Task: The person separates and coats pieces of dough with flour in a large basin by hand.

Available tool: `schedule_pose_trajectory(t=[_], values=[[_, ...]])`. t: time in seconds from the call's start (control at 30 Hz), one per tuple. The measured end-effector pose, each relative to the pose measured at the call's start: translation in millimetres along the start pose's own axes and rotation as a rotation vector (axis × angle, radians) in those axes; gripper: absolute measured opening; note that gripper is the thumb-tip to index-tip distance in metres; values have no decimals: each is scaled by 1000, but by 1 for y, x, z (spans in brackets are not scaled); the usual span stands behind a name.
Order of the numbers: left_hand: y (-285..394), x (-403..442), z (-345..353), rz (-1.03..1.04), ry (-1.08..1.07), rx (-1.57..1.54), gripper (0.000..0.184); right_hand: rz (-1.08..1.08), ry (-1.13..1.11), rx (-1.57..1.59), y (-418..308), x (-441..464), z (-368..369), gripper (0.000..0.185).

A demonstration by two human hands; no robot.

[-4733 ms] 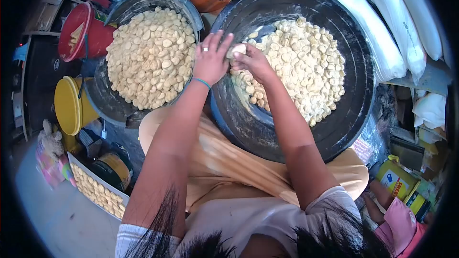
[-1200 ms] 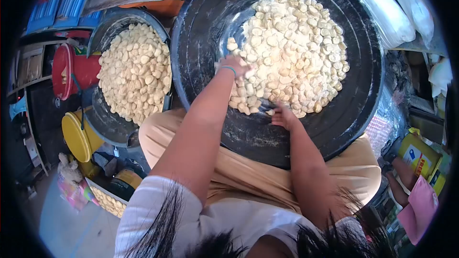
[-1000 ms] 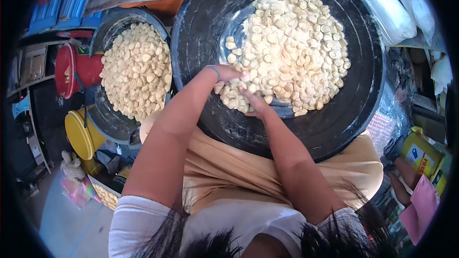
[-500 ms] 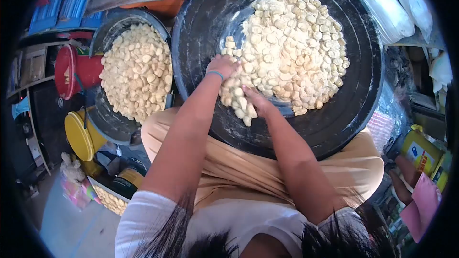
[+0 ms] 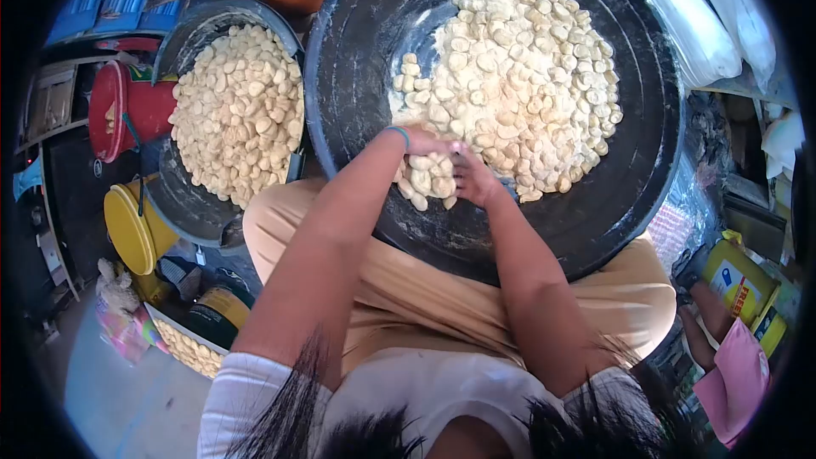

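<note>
A wide black tub (image 5: 357,25) in front of me holds a heap of pale, floury round pieces (image 5: 527,85). At the heap's near left edge, my left hand (image 5: 425,143) curves over a small cluster of pieces (image 5: 429,177). On the right side of that cluster, my right hand (image 5: 474,178) presses with its fingers bent round it. The fingertips of both hands come close together above the cluster, which lies between them. A few loose pieces (image 5: 410,72) lie beyond my left hand.
Left of the tub stands a smaller dark basin (image 5: 187,208) piled with similar pieces. Red (image 5: 106,110) and yellow (image 5: 129,229) buckets are farther left. White sacks (image 5: 688,17) lie at the upper right. A person's bare leg and pink cloth (image 5: 738,374) show at the lower right.
Both hands went from the smaller basin's side into the black tub. Since half a second ago, my left hand has come nearer and rightward, and the hands have closed round the cluster.
</note>
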State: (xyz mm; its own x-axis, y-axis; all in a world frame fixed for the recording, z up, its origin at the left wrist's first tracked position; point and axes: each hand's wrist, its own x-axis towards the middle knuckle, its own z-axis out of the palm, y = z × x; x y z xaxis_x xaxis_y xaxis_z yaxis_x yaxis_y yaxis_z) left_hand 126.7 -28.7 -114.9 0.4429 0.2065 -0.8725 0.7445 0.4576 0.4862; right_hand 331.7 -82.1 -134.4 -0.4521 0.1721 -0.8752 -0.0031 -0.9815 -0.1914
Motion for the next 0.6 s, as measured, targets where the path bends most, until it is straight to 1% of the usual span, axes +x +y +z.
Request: schedule_pose_trajectory(t=[0.07, 0.1, 0.13, 0.17, 0.2, 0.23, 0.27, 0.3, 0.33, 0.4, 0.43, 0.5, 0.57, 0.6], values=[[3, -10, -5, 30, -83, 49, 103, -87, 26, 138, 21, 11, -11, 70], [3, -19, 0, -4, 39, 94, 106, -130, 37, 209, 26, 14, -10, 68], [2, -26, 8, -36, 154, 138, 110, -38, 37, 171, 14, 1, 18, 65], [2, -28, 14, -65, 264, 180, 113, -49, 5, 83, 15, 5, 20, 65], [9, -26, 10, 42, 83, 211, 116, -60, -25, -10, 14, 11, 19, 65], [11, -27, 10, 19, 30, 209, 116, -69, -53, -107, 14, 14, 16, 65], [12, -28, 12, -4, -27, 201, 116, -147, -134, -120, 17, 12, 9, 65], [18, -35, 13, -29, -80, 193, 116, -77, -123, -62, 18, 6, 0, 64], [13, -30, 17, -54, -186, 57, 119, -12, -117, -2, 19, -2, -8, 63], [11, -33, 18, -14, -119, 278, 119, 132, -75, 108, 18, -13, -5, 60], [13, -40, 21, 7, -86, 391, 119, 16, -106, 156, 26, -5, 0, 55], [5, -38, 44, -9, 127, 414, 116, -246, 92, 100, 35, -4, 17, 48], [4, -31, 62, 7, 343, 416, 114, -261, 81, 145, 36, -5, 19, 46], [7, -25, 64, -34, 329, 413, 122, -268, 76, 168, 36, -4, 20, 44]])
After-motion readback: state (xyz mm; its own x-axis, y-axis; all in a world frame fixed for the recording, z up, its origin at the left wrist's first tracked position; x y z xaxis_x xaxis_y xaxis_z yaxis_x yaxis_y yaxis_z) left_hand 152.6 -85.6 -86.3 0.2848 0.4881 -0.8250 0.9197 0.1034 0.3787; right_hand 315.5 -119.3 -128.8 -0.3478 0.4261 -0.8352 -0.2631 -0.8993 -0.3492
